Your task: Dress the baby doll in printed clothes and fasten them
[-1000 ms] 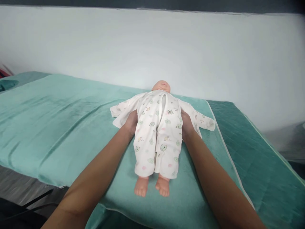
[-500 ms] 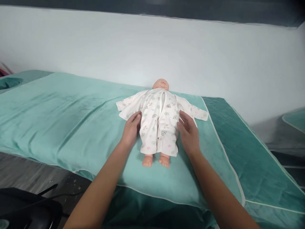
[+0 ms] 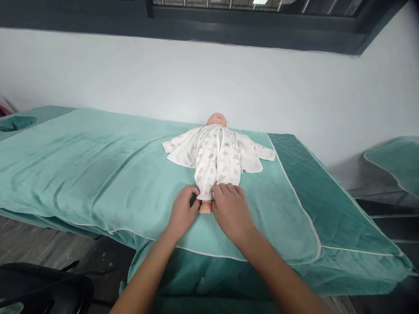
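Observation:
A baby doll [image 3: 218, 118] lies on its back on the green bed cover, its head toward the wall. White baby clothes [image 3: 216, 152] with small animal prints dress it, the sleeves spread out to both sides. My left hand [image 3: 183, 210] pinches the hem of the left-hand trouser leg at its outer side. At the inner side of that same hem, the fingers of my right hand [image 3: 233, 211] are closed on the cloth. One bare foot [image 3: 205, 207] shows between my hands; the doll's other foot is hidden behind my right hand.
The green cover [image 3: 131, 174] with pale piping spreads over the bed, above a darker quilted sheet [image 3: 327, 209]. Behind stands a white wall [image 3: 131, 74] below a dark window frame [image 3: 245, 32]. A black chair-like object [image 3: 42, 288] is at lower left.
Both hands have moved from the sides of the doll's body down to one trouser hem and closed on it. My view has shifted, showing more of the window above.

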A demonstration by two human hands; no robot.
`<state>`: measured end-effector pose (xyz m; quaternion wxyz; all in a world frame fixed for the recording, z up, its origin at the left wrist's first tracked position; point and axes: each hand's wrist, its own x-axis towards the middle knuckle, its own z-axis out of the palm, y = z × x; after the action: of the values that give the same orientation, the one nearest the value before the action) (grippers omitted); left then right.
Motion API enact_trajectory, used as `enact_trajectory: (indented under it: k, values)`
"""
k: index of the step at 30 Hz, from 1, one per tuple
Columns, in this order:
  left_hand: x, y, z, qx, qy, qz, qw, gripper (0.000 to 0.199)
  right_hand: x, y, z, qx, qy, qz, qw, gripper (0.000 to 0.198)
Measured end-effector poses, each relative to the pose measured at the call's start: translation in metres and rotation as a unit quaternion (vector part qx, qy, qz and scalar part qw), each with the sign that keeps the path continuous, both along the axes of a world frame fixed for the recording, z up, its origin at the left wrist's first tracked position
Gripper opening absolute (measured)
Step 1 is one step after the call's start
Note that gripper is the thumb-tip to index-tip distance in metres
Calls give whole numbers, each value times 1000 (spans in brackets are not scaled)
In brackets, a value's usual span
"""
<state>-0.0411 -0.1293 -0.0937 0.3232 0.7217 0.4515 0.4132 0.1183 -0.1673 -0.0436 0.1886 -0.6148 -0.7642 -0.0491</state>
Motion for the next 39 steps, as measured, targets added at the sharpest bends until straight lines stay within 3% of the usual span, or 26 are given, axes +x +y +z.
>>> enact_trajectory:
  k: [4, 9, 14, 19, 23, 26, 31, 35, 39]
  values:
    - [-4, -3, 5, -16, -60, -12, 998, 4, -2, 2, -7, 29, 45, 16, 998, 15]
    - [-14, -13, 4, -11, -138, -13, 990, 4, -5, -15, -1, 35, 135, 51, 989, 16]
    - [-22, -20, -1, 18, -146, -10, 989, 4, -1, -30, 4, 20, 166, 85, 982, 16]
    - [-19, -25, 11, 84, -91, 0, 992, 9, 32, -32, -10, 56, 271, 61, 959, 19]
    - [0, -27, 33, 173, 4, 6, 985, 15, 54, -25, -36, 55, 245, -21, 968, 32]
    - [18, -23, 45, 210, 115, -44, 970, 22, 57, -17, -47, 40, 232, -49, 971, 24]
    - [35, -16, 47, 214, 260, -89, 938, 30, 51, -14, -30, 42, 301, 0, 953, 8]
    - [42, -15, 45, 214, 270, -78, 935, 22, 44, -17, -10, 40, 302, 46, 951, 9]
    - [49, -15, 44, 207, 246, -62, 945, 12, 42, -19, -4, 43, 313, 46, 948, 11]
